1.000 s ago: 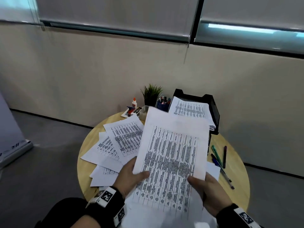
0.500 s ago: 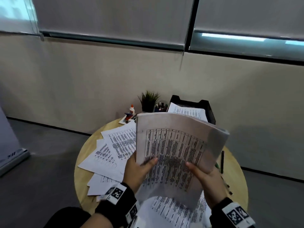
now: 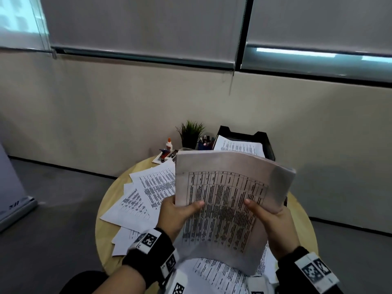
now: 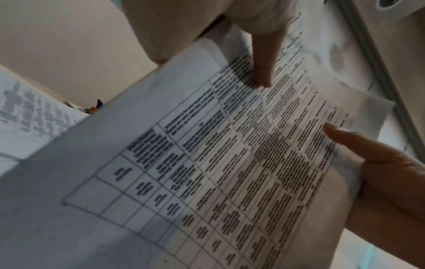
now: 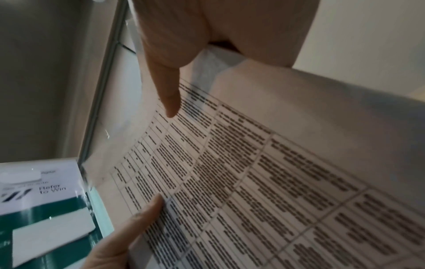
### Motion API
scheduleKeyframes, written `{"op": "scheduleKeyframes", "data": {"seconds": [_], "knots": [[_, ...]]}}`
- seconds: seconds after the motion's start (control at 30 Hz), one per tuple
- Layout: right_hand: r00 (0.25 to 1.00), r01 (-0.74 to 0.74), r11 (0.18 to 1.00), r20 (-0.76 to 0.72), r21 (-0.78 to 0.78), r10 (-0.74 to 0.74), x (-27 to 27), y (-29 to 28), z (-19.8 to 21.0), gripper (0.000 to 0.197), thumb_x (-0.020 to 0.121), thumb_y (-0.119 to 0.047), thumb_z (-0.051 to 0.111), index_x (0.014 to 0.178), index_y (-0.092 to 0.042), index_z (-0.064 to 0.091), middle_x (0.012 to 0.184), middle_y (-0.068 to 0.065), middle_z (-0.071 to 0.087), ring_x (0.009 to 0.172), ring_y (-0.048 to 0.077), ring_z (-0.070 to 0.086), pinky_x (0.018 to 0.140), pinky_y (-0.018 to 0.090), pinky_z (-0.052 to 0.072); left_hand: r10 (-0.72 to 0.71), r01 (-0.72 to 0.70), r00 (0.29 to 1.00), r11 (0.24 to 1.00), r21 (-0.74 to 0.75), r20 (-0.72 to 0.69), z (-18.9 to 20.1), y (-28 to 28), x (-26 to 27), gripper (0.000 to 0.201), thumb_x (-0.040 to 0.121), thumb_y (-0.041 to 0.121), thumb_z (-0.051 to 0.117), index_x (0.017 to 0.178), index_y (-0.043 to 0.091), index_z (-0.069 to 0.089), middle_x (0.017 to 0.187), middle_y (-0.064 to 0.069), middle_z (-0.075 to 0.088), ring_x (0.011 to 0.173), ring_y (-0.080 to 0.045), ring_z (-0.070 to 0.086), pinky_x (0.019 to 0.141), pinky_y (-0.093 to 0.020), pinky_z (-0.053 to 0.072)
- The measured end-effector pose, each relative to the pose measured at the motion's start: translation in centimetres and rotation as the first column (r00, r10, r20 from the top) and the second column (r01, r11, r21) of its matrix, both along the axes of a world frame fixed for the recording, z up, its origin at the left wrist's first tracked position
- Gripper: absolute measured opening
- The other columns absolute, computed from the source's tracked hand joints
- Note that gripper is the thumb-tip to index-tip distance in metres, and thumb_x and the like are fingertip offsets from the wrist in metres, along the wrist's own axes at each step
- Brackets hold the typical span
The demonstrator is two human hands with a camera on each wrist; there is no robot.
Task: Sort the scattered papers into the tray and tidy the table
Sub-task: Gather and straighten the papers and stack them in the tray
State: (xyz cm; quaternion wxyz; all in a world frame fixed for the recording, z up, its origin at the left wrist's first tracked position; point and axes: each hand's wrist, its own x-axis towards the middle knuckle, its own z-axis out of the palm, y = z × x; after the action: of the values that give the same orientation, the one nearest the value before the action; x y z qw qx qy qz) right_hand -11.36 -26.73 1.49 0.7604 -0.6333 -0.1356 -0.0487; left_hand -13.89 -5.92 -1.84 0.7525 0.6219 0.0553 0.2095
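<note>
I hold a stack of printed papers [image 3: 229,200] upright above the round wooden table [image 3: 106,211]. My left hand [image 3: 180,211] pinches its left edge, thumb on the printed face. My right hand [image 3: 267,215] pinches the right edge the same way. The top of the stack [image 4: 207,163] curls toward me. In the right wrist view the same sheets [image 5: 253,172] fill the frame. More loose papers [image 3: 144,196] lie scattered on the table's left side and under my wrists. The black tray [image 3: 265,143] at the back holds a few sheets.
A small potted plant [image 3: 191,132], a pen cup [image 3: 204,143], a glue bottle [image 3: 169,144] and a stapler [image 3: 164,154] stand at the table's far edge, left of the tray. The wall is close behind. A banner stand [image 3: 14,206] sits on the floor at left.
The stack has been lifted from lying flat to standing upright, and its top edge now bends toward me. Both hands have risen with it and kept their grip.
</note>
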Motion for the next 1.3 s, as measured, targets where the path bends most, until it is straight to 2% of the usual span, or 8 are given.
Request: {"op": "scheduleKeyframes", "data": {"seconds": [0.17,0.33,0.7,0.8,0.93,1.07,1.2,1.3], "knots": [[0.999,0.039,0.999,-0.004,0.008,-0.039,-0.1,-0.7,0.9,0.029,0.075,0.0,0.072,0.102,-0.01,0.072,0.098,0.001,0.075,0.095,0.016,0.07,0.084,0.032,0.057,-0.037,0.038,0.998,0.999,-0.017,0.052,0.9,-0.2,-0.3,0.021,0.067,0.002,0.078,0.086,0.002,0.069,0.082,-0.013,0.072,0.08,-0.02,0.07,0.076,-0.028,0.057],[0.959,-0.024,0.987,-0.282,-0.159,-0.023,-0.6,-0.9,-4.9,0.025,0.072,-0.005,0.076,0.097,-0.01,0.072,0.092,0.002,0.076,0.087,0.021,0.071,0.077,0.034,0.052,-0.045,0.048,0.981,0.999,0.012,-0.19,-4.0,-0.8,-1.7,0.021,0.068,0.008,0.079,0.08,0.008,0.061,0.069,-0.001,0.066,0.075,-0.021,0.065,0.064,-0.023,0.052],[0.873,-0.008,0.982,-0.48,-0.191,-0.086,-1.4,-0.6,-8.6,0.011,0.083,0.006,0.062,0.093,0.008,0.059,0.078,0.018,0.061,0.069,0.028,0.056,0.06,0.029,0.049,-0.166,0.165,0.937,0.986,-0.028,-0.307,-6.5,0.0,-1.8,0.022,0.07,-0.005,0.076,0.089,0.004,0.068,0.089,-0.011,0.075,0.088,-0.026,0.07,0.076,-0.028,0.057],[0.787,-0.075,0.975,-0.613,-0.208,-0.07,-1.3,-0.9,-11.2,0.064,0.046,-0.014,0.091,0.094,0.013,0.058,0.08,0.022,0.059,0.076,0.037,0.059,0.069,0.039,0.049,-0.209,0.236,0.881,0.972,0.011,-0.425,-8.4,0.4,-2.3,0.033,0.062,0.006,0.085,0.091,0.007,0.07,0.091,-0.009,0.075,0.091,-0.028,0.069,0.078,-0.03,0.056],[0.699,-0.128,0.958,-0.708,-0.256,-0.096,0.1,-1.6,-15.9,0.067,0.031,-0.013,0.085,0.088,0.01,0.058,0.077,0.018,0.052,0.076,0.032,0.055,0.07,0.037,0.042,-0.228,0.297,0.833,0.953,0.06,-0.504,-10.0,0.7,-2.9,0.033,0.063,0.007,0.081,0.09,0.019,0.065,0.081,0.01,0.074,0.087,-0.02,0.067,0.073,-0.021,0.053],[0.659,-0.151,0.952,-0.745,-0.268,-0.106,-0.4,-1.6,-12.2,0.025,0.067,0.012,0.074,0.087,0.016,0.06,0.078,0.024,0.062,0.073,0.035,0.06,0.069,0.035,0.047,-0.382,0.492,0.727,0.87,0.044,-0.57,-8.1,1.2,-2.6,0.045,0.059,0.01,0.065,0.104,0.014,0.062,0.097,-0.002,0.072,0.091,-0.018,0.066,0.089,-0.032,0.051],[0.634,-0.156,0.972,-0.772,-0.177,-0.039,1.1,-2.5,-11.4,0.025,0.07,0.016,0.067,0.095,0.016,0.066,0.092,0.033,0.068,0.088,0.048,0.065,0.086,0.058,0.05,-0.616,0.669,0.505,0.722,-0.178,-0.605,-6.4,1.7,-2.6,0.041,0.08,-0.008,0.048,0.11,0.017,0.059,0.103,-0.011,0.072,0.076,-0.028,0.07,0.059,-0.033,0.057],[0.675,-0.125,0.983,-0.738,-0.135,-0.015,2.7,-3.0,-10.6,0.023,0.074,0.02,0.06,0.097,0.017,0.063,0.089,0.03,0.07,0.082,0.042,0.066,0.072,0.043,0.054,-0.66,0.683,0.469,0.693,-0.233,-0.587,-6.1,2.0,-1.6,0.045,0.089,-0.014,0.037,0.118,0.018,0.054,0.113,-0.016,0.068,0.09,-0.041,0.067,0.072,-0.045,0.059]]}}
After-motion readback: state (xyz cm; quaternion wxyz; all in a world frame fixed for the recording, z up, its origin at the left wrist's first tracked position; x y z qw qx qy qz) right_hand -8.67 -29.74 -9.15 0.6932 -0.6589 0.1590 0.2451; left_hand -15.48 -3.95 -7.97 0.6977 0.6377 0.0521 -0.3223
